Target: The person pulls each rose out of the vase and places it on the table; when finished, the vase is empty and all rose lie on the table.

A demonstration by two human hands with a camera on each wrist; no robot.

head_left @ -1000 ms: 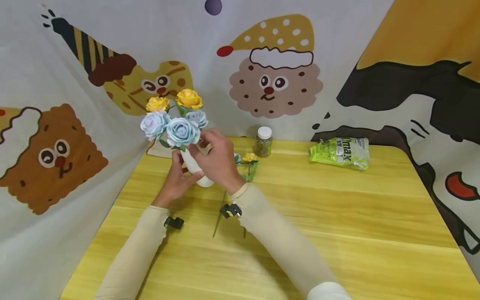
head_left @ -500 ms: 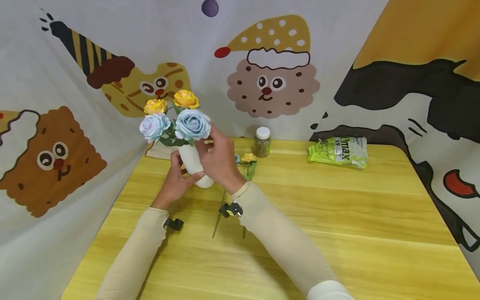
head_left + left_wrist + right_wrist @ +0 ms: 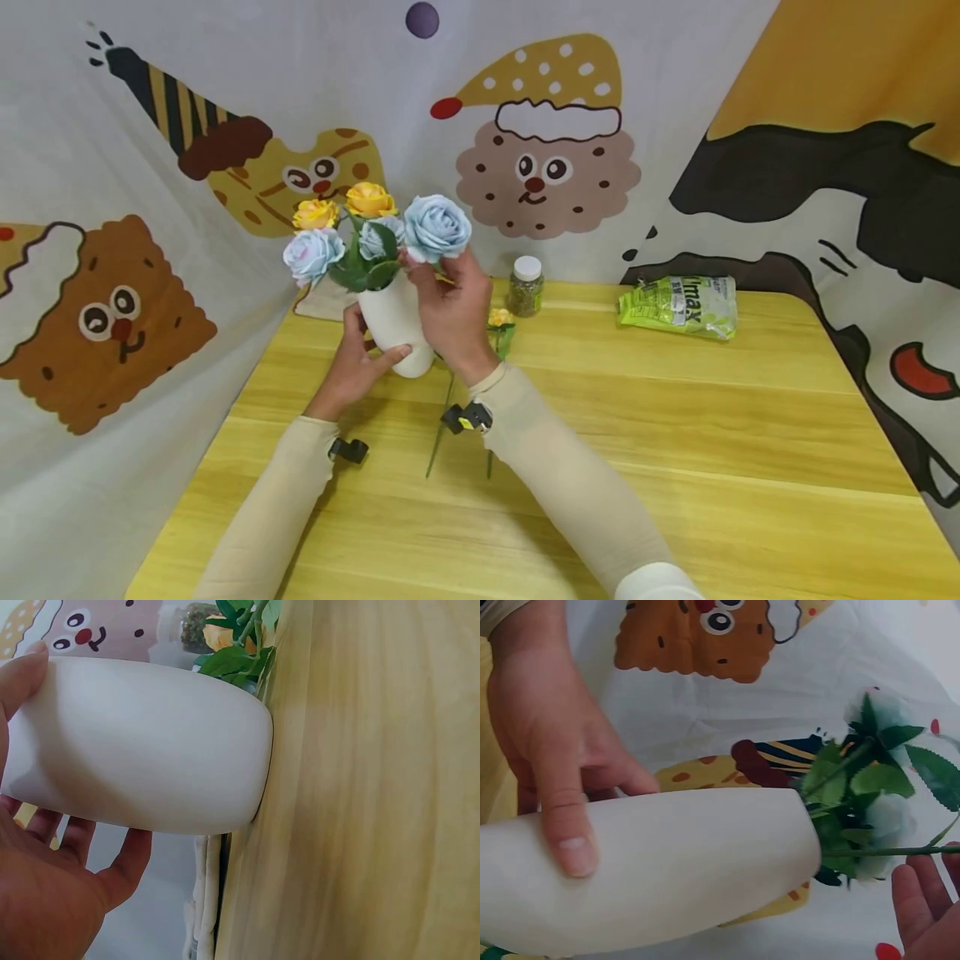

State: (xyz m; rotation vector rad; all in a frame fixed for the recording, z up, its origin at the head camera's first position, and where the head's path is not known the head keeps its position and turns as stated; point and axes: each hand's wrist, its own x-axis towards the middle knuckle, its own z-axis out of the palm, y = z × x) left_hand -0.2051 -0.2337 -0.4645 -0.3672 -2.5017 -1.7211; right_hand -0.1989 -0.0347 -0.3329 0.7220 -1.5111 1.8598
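My left hand [image 3: 358, 358] grips a white vase [image 3: 392, 325] from the left, thumb across its front. The vase leans in the head view, its base at the wooden table. Yellow roses [image 3: 371, 200] and light blue roses [image 3: 313, 253] with green leaves stick out of its mouth. At the right of the bunch, my right hand [image 3: 459, 312] pinches a large light blue rose [image 3: 437, 228] just under its bloom. In the right wrist view its green stem [image 3: 885, 853] runs from the right fingers to the vase mouth.
Behind the right forearm lie more artificial flowers, a yellow rose [image 3: 500, 318] among them, stems toward me. A white-capped jar [image 3: 527, 287] and a green snack bag [image 3: 678, 307] stand farther back on the table [image 3: 675, 433]. A cartoon-printed cloth [image 3: 420, 108] hangs behind.
My right hand has moved right with the large blue rose, drawing it away from the other blooms and uncovering a smaller blue rose and leaves. The left hand keeps its hold on the vase.
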